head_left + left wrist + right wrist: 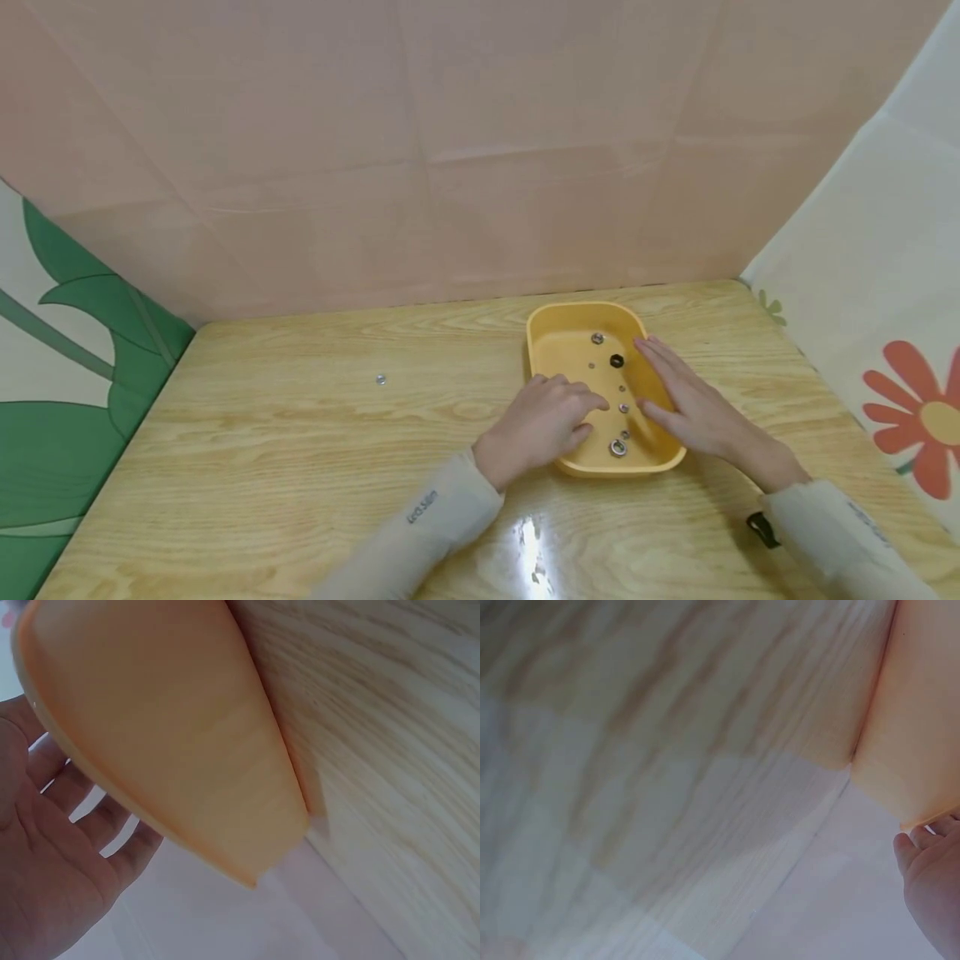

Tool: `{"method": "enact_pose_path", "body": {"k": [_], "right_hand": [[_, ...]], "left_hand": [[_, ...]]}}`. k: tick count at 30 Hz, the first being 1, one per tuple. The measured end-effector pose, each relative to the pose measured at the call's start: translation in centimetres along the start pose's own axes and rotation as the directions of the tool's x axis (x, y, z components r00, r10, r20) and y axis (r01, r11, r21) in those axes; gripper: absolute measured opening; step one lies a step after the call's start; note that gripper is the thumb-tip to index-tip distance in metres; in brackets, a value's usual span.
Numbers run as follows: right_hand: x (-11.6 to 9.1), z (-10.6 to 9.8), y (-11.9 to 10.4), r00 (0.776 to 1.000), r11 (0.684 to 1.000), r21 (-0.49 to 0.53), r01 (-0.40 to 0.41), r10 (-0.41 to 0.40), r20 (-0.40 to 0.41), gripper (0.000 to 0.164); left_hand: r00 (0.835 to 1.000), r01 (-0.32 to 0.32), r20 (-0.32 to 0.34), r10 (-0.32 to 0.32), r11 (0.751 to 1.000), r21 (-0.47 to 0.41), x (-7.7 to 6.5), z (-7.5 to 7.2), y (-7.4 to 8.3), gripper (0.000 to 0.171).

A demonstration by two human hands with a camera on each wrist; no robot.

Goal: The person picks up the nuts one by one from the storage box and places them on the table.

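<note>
A yellow plastic tray (551, 354) sits right of the middle of the wooden table. Several small ring-shaped pieces that look like nuts lie scattered on its floor, among them a black nut (617, 361), a silver nut (597, 338) and a larger silver nut (617, 447). My left hand (534, 423) reaches over the tray's left rim, fingers loosely bent above the inside and holding nothing. In the left wrist view, the tray's outer wall (180, 735) rises beside those fingers. Along the right rim, my right hand (693, 408) lies with fingers extended and thumb apart, over the tray's edge.
One small silver piece (381, 379) lies alone on the table (300, 450), left of the tray. A black strap-like thing (763, 529) shows beside the right sleeve. A pinkish cloth wall (420, 167) stands behind the table, with printed panels on both sides.
</note>
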State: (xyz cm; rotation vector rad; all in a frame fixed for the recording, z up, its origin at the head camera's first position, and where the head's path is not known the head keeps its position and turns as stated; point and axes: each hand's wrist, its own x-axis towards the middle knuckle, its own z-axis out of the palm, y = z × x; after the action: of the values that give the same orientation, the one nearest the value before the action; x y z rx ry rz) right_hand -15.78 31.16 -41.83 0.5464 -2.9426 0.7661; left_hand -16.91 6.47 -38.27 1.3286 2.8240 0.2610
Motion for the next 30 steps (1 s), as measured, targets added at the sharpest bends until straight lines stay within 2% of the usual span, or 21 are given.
{"method": "enact_pose_path", "body": {"k": [20, 30], "right_hand": [[-0.1, 0.1, 0.1, 1.000, 1.000, -0.009, 0.015, -0.015, 0.003, 0.078], [0.0, 0.0, 0.0, 1.000, 1.000, -0.007, 0.019, -0.019, -0.002, 0.078]], "left_hand": [[0.999, -0.038, 0.010, 0.038, 0.999, -0.003, 0.7, 1.3, 1.5, 0.042], [0.998, -0.056, 0.015, 0.056, 0.998, 0.006, 1.2, 1.7, 2.0, 0.038]]}}
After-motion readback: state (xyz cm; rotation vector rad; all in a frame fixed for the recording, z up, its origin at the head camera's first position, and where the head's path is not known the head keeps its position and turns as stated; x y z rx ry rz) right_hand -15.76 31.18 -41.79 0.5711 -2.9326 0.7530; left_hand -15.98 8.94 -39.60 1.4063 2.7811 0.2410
